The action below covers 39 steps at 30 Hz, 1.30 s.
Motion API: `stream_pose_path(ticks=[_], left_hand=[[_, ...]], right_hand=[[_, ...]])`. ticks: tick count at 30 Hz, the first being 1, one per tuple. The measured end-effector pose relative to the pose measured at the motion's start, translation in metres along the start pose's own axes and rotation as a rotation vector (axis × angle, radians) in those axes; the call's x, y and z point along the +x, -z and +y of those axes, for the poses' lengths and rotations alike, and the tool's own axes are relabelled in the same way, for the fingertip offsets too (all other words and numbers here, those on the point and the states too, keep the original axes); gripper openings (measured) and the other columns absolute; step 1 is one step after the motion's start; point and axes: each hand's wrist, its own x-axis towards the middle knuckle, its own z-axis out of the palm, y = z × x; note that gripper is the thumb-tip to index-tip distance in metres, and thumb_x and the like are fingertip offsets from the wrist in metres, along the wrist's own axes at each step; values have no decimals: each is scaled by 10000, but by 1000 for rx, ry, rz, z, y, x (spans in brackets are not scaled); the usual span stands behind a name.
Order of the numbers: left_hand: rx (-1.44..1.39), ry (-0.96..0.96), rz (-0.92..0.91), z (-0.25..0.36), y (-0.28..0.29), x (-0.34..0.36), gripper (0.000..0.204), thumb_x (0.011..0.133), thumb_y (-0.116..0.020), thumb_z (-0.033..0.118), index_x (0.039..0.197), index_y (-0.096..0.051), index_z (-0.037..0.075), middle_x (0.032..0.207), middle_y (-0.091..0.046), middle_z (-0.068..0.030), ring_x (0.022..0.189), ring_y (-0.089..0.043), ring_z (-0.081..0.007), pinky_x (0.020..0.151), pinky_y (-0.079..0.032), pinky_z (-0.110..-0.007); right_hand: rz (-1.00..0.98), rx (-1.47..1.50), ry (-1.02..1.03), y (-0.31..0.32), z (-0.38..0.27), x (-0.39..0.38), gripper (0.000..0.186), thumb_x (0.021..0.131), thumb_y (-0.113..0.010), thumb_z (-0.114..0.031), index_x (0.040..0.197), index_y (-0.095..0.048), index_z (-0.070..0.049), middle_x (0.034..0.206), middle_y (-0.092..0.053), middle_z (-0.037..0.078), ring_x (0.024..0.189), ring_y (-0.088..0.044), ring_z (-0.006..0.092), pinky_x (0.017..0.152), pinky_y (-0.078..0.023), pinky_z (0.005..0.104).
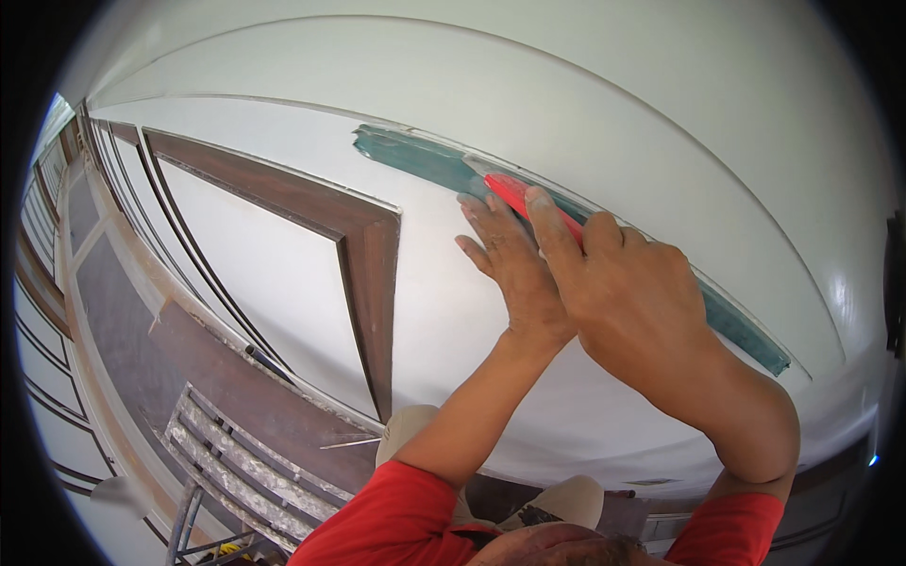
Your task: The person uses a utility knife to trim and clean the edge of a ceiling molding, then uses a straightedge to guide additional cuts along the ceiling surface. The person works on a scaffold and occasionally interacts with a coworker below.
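A strip of dark green tape (415, 158) runs along a groove in the white wall (444, 311), from upper middle down to the right. My right hand (628, 297) grips a red-handled scraper (524, 196) and holds its blade against the tape. My left hand (514, 259) lies flat on the wall just below the tape, fingers spread, touching the scraper's side. Both forearms rise from the lower edge in red sleeves. The blade's tip is mostly hidden by my fingers.
A dark brown window frame (363, 250) sits left of my hands. Below are a brown ledge (264, 396), a spattered scaffold plank (241, 467) and metal scaffold legs. Beige trousers (415, 424) show beneath my arms.
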Motion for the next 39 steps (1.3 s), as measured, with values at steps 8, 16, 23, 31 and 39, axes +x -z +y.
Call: stream_pose_path(ticks=[8,16,23,31,39], left_hand=[[-2,-119,126,12,7,3,1378,758,-897,410,1590,54,-139,1636,34,-447,1548,99,-570,1156,117,-728],[154,-74,23,12,17,3,1588,614,-992,453,1611,132,-62,1684,57,-357,1581,79,-486,1232,48,-650],[169,-104,52,8,17,0,1585,651,-898,689,1621,117,-46,1686,53,-355,1580,47,-488,1269,-37,-588],[162,-122,67,6,20,2,1495,715,-884,644,1617,64,-80,1682,20,-356,1583,11,-470,1285,-68,-559],[43,-88,101,16,18,2,1454,757,-830,690,1601,31,-124,1680,5,-354,1586,9,-456,1292,-79,-539]], right_hand=[[-106,22,-46,11,19,-51,737,795,-692,11,1506,-501,-5,802,-535,90,639,-565,212,502,-470,348],[-106,31,-96,8,40,-109,690,857,-691,-18,1518,-494,0,771,-496,63,622,-513,193,492,-442,336],[-118,12,-116,11,54,-146,655,900,-717,-84,1512,-504,7,753,-462,47,613,-483,174,484,-422,331],[-122,-31,-148,9,69,-194,707,876,-753,-96,1527,-493,-8,756,-467,39,599,-472,160,475,-432,301],[-123,-37,-177,7,84,-232,734,852,-774,-86,1527,-496,-15,732,-441,29,593,-474,146,458,-426,294]])
